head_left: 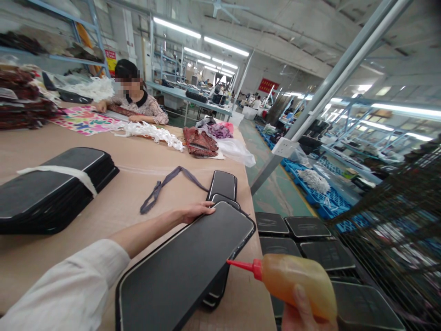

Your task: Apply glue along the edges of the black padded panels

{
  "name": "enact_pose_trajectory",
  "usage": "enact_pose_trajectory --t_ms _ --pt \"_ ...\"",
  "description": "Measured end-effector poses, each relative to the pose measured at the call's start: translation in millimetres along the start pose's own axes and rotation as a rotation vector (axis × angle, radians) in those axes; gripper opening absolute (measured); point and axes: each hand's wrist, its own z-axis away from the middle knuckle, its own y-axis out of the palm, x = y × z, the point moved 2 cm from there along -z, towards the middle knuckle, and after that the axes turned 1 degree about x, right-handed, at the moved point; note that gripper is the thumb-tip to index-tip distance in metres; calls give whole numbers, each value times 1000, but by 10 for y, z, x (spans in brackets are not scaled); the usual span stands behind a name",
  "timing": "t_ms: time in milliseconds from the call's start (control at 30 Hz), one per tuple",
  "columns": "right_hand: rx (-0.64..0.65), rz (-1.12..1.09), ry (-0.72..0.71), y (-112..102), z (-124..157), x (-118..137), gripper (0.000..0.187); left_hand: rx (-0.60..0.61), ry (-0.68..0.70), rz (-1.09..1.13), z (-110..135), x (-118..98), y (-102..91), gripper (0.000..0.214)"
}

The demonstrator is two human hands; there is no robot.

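Note:
My left hand [198,211] grips the far left edge of a dark grey panel [182,266] with a pale line near its rim, its thumb on top and the other fingers hidden beneath. The panel is tilted over other dark panels [222,184] on the table. In my right hand [301,310] is a squeeze bottle [298,280] of amber liquid, lying nearly level. Its red nozzle tip is at the panel's right edge; whether it touches I cannot tell.
A stack of dark panels [51,184] tied with a white strip stands on the brown table [138,156]. A grey strap [165,181] lies nearby. More panels [327,253] rest low on the right. Across the table a person [138,99] sits beside fabric pieces. A metal post [310,115] slants at right.

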Motion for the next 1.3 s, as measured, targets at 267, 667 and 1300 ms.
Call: enact_pose_trajectory --t_ms 267,667,1300 --pt "92 127 -80 -47 -18 -83 53 -37 9 8 -51 31 -60 58" --pt "75 -15 68 17 34 -12 56 -61 33 33 -117 84 -166 59" --pt "128 -34 177 49 105 -30 63 -132 -60 5 -125 35 -278 36"
